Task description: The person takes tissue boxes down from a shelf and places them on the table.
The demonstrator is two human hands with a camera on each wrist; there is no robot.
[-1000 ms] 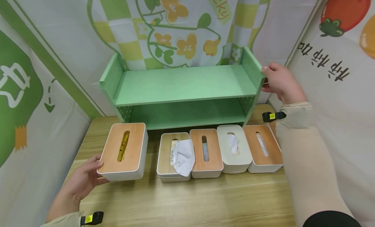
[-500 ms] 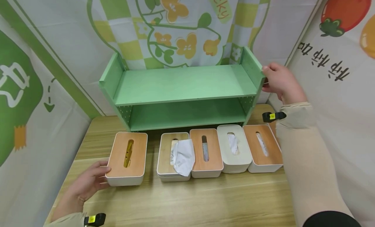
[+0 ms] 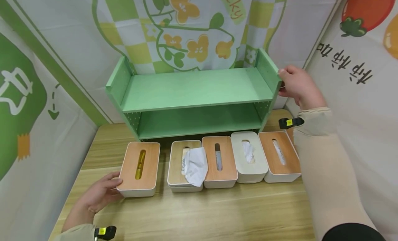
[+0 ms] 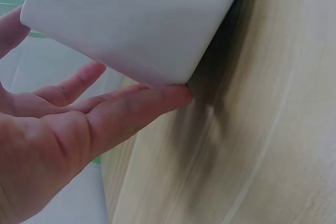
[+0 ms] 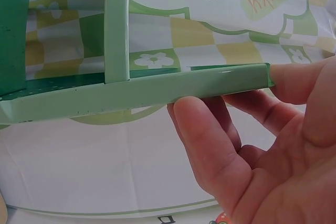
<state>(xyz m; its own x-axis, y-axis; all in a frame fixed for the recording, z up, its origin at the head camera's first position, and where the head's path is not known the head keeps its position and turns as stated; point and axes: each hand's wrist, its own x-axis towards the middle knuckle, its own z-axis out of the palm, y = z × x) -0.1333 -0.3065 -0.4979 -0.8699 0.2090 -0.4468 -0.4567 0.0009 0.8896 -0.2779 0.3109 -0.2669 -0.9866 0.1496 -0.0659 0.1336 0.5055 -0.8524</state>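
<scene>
My left hand [image 3: 99,196] holds a white tissue box with a wood-look lid [image 3: 132,175] at its near left corner. The thumb lies at the lid's edge. In the left wrist view the fingers reach along the white wall [image 4: 136,24] to its bottom corner, close over the table. A yellow pack shows through the box's slot. At the back right, my right hand [image 3: 300,85] grips the side panel of a green two-tier shelf [image 3: 199,90]. In the right wrist view the thumb is at the panel's end [image 5: 194,85] and the other fingers lie against its outer face.
Right of the held box stands a row: a box with a tissue sticking out [image 3: 196,166], a wood-lidded box [image 3: 228,160], a cream box [image 3: 259,163] and another wood-lidded box [image 3: 287,158]. All sit on the wood-grain table [image 3: 205,213], before the shelf. Printed cloth walls surround it.
The left hand has lowered the tissue box toward the table and shifted it right, nearer the row. The right hand has stayed on the shelf's side panel.
</scene>
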